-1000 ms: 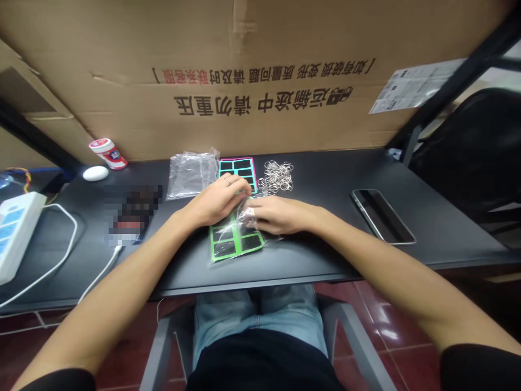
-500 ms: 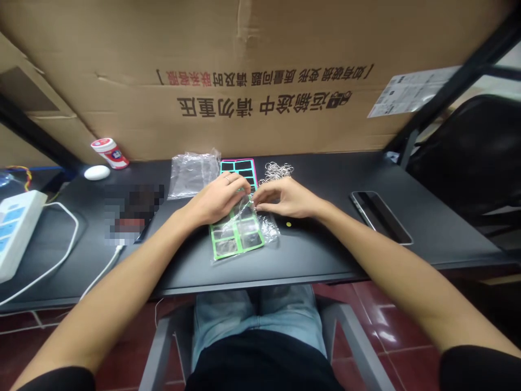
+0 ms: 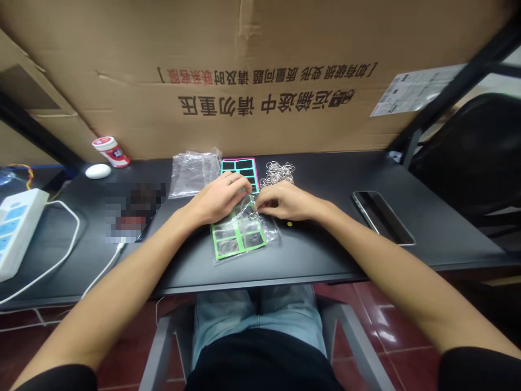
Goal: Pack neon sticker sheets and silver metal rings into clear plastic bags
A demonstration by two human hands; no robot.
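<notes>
Green-edged sheet (image 3: 238, 237) of dark panels is seen lying under clear plastic film (image 3: 264, 231) near the front of a black desk (image 3: 309, 255), between two bare forearms. The left hand (image 3: 217, 200), a ring (image 3: 228, 178) worn on one finger, is half closed, its fingers curled down at the upper end of the sheet. The right hand (image 3: 287, 201) is also half closed, with its fingertips (image 3: 259, 204) brought to a raised fold of the film, just beside the left hand. Whether the film is gripped by either hand cannot be told.

Directly behind the hands, a second sheet (image 3: 240, 172), edged in pink and turquoise, is laid flat, partly covered by the left hand. A crumpled plastic bag (image 3: 193, 176) is placed to its left and a tangled pile of metal rings (image 3: 277, 172) to its right. A small yellow dot (image 3: 289, 223) is seen on the desk near the right hand. Farther right, a phone (image 3: 382, 217) is laid face up. To the left, a white mouse (image 3: 98, 171), a red-and-white tub (image 3: 110, 152) and a white power strip (image 3: 16, 228) are placed, with a pixelated object (image 3: 134, 213) beside the left forearm. A large cardboard box (image 3: 264, 70) is propped behind the desk.
</notes>
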